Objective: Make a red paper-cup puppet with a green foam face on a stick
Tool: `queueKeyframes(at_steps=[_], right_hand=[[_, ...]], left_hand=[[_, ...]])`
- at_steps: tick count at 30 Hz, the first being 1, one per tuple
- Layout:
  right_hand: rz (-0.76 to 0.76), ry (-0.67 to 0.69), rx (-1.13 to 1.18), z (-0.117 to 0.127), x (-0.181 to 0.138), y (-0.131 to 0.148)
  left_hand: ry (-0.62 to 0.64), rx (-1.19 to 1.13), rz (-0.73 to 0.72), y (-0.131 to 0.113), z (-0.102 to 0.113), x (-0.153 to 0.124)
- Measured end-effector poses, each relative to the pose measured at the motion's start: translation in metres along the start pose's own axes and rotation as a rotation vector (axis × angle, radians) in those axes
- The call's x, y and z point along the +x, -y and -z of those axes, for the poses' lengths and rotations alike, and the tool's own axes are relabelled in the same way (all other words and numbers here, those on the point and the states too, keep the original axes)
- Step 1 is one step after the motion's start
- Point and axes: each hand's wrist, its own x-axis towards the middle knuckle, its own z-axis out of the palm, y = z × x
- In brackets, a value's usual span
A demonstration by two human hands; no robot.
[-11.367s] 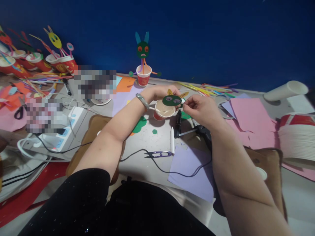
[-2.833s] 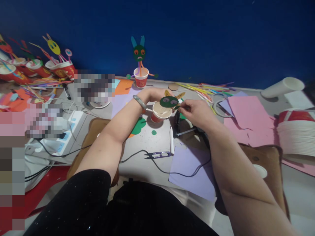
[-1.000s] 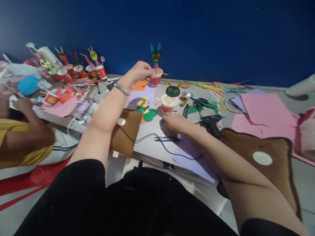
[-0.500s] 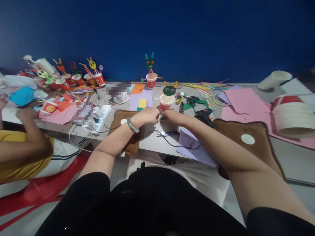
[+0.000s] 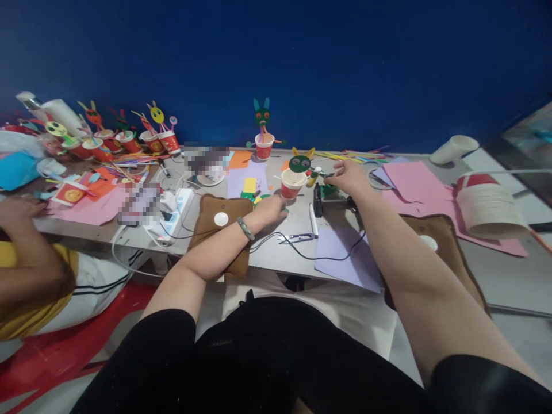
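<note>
My left hand (image 5: 271,211) is closed low over the table, in front of a red and white paper cup (image 5: 291,187). A bit of green (image 5: 285,210) shows at its fingertips; its shape is mostly hidden. A green paper face (image 5: 299,163) with yellow ears stands up from the cup. My right hand (image 5: 351,177) reaches beyond the cup's right side, fingers bent around a dark thing I cannot make out, above green paper scraps (image 5: 330,190). Nearer me lie a black marker (image 5: 318,200), a white pen (image 5: 313,221) and thread snips (image 5: 298,238).
Another cup puppet (image 5: 264,145) stands by the blue wall. Several more are at the left, near a power strip (image 5: 177,211) with loose cables. Brown pads, purple paper (image 5: 345,259), pink paper (image 5: 414,187) and stacked paper cups (image 5: 491,204) surround the workspace. A co-worker's arm (image 5: 21,241) rests at left.
My hands were together in front of the cup. My right hand has moved away and rightward, beyond the cup; my left hand has stayed near the cup, slightly lower. The view has shifted a little.
</note>
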Motion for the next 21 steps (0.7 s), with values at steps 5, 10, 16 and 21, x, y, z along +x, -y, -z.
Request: queueKeyframes(at_steps=[5, 10, 16, 21], right_hand=[[0.107, 0.065, -0.083, -0.009, 0.014, -0.003], [0.14, 0.093, -0.095, -0.017, 0.022, -0.011], [0.179, 0.108, -0.067, -0.028, 0.022, -0.008], [0.156, 0.064, -0.008, -0.04, 0.021, 0.003]], left_hand=[[-0.015, -0.029, -0.011, -0.002, -0.01, 0.006], [0.014, -0.054, 0.029, -0.003, -0.007, 0.006], [-0.032, -0.105, -0.019, -0.002, -0.003, 0.003], [-0.044, -0.193, -0.033, -0.004, -0.002, 0.001]])
